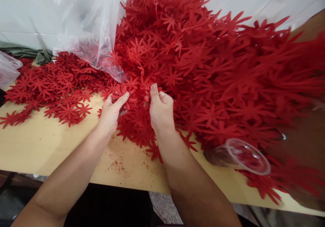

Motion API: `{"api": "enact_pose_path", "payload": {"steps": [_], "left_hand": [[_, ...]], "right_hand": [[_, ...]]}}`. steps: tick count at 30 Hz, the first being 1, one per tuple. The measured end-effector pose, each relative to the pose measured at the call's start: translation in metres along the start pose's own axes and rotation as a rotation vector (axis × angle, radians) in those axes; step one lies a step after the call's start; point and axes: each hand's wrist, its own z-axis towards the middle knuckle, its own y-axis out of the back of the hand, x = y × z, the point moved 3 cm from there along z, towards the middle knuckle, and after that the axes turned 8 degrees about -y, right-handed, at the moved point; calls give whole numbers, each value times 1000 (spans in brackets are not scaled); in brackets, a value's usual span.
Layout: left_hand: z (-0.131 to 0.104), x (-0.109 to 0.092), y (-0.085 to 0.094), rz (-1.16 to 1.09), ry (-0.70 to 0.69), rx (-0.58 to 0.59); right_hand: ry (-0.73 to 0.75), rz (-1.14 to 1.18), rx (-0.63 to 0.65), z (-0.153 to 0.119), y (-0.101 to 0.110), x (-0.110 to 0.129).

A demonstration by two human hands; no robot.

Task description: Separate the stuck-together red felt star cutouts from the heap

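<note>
Red flower cutout (130,101) sits pinched in the left hand (111,110), frame centre; the right hand (161,109), thumb raised, curls its fingers, any grip hidden.

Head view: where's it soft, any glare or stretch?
Head view: red flowers smear and look stretched toward the right edge; left hand and right hand read fairly crisp. Head view: pale sheen on the plastic bag; highlights on the clear cup's rim.

Flower cutouts (182,67) red; tabletop (45,145) pale yellow, red-specked; wall tiles (20,10) white; cloth (25,52) grey-green; floor (165,206) speckled grey.
</note>
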Motion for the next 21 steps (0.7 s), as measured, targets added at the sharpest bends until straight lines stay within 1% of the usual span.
{"api": "enact_pose_path", "payload": {"steps": [3,6,8,11,13,16,19,21], "left_hand": [[-1,-1,-1,38,-12,34],[-2,-3,-3,87,-18,60],[-2,-5,-3,86,-39,51],[-2,-6,-4,80,-36,56],[-2,-5,-4,107,-28,91],[-2,-5,-4,140,-46,162],[-4,-2,-7,155,-39,215],[-6,0,-10,187,-58,224]], "right_hand": [[-6,36,17,0,-3,-3],[31,58,113,0,-8,-3],[46,62,162,-1,-11,-2],[66,30,124,-2,-8,1],[51,-30,94,-4,-6,3],[12,-87,92,-6,-5,6],[59,-95,59,-9,-7,10],[100,-103,46,-12,-9,11]]}}
